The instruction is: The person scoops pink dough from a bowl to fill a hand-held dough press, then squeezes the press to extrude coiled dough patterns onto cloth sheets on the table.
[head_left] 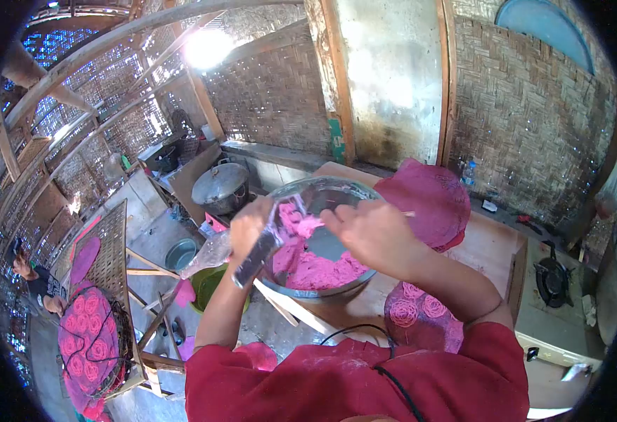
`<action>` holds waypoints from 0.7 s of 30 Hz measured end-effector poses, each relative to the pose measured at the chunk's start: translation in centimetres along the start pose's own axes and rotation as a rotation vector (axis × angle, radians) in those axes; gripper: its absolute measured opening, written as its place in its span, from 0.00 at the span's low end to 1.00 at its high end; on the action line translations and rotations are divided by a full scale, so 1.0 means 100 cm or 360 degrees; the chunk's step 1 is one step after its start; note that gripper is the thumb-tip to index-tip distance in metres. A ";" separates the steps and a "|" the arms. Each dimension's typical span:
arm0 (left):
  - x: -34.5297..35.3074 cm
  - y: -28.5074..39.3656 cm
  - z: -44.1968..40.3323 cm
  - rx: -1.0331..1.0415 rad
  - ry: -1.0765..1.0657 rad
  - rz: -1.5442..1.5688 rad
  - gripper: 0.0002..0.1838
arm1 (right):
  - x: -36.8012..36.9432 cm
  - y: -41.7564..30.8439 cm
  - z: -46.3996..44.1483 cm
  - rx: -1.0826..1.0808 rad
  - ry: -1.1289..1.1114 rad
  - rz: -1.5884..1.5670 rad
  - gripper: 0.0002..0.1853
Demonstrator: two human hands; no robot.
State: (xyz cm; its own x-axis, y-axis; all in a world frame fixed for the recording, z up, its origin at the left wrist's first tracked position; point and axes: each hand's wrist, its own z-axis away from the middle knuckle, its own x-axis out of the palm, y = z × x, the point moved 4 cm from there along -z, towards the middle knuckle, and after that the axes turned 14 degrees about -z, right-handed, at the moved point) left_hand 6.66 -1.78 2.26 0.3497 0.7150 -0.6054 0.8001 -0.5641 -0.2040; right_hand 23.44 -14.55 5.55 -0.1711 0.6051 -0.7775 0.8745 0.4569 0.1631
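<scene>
In front of me a large basin (354, 288) holds bright pink dough (322, 271). Over its left side my left hand (250, 226) grips a metal dough press (258, 254), a tilted box-like tool with pink dough in its upper end. My right hand (373, 231) is closed over the basin, its fingertips beside the dough at the press. From behind this hand sticks out the pale end of a thin handle (408, 214); the rest is hidden. Right of the basin, pink coiled rosettes (403, 314) lie on a purple-pink round mat (421, 338), partly behind my right arm.
Pink round mats (428, 200) are stacked behind the basin at right. A stove (553, 278) stands far right. A lidded pot (221, 186) is at back left. Lower left, a round tray (90, 337) bears several rosettes, near another person (45, 285). A green tub (213, 281) stands on the floor.
</scene>
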 end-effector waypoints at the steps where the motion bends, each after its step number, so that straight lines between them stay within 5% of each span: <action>1: 0.005 0.004 0.003 0.0088 0.0004 0.0000 0.10 | 0.009 -0.004 -0.001 -0.0080 -0.0087 0.0044 0.15; 6: 0.015 -0.006 0.013 0.0093 -0.0085 0.0049 0.12 | 0.015 -0.002 0.025 -0.0221 -0.0009 0.0111 0.17; 9: 0.024 -0.038 0.004 -0.0176 -0.0263 -0.0157 0.18 | -0.007 0.016 0.034 0.0042 0.0011 -0.0092 0.11; 11: 0.023 -0.037 0.000 -0.0213 -0.0204 -0.0149 0.17 | -0.015 0.031 0.034 0.0481 0.0254 -0.0616 0.18; 12: 0.028 -0.034 -0.001 -0.0300 -0.0351 -0.0285 0.16 | 0.002 0.032 0.031 0.0488 0.0261 -0.0622 0.18; 14: -0.012 0.006 -0.014 -0.0280 -0.0095 -0.0028 0.15 | 0.053 0.034 0.020 0.0471 0.0789 -0.1345 0.25; 21: 0.007 -0.021 -0.017 -0.0494 0.0047 -0.0057 0.13 | 0.087 0.000 0.047 0.0187 0.0744 -0.1698 0.26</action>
State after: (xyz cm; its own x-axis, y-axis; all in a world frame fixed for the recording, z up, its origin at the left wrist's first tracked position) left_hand 6.03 0.62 3.58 0.3292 0.7463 -0.5785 0.9210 -0.3888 0.0226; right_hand 24.11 -12.35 -4.10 -0.9726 0.1432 -0.1834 0.2190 0.8298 -0.5133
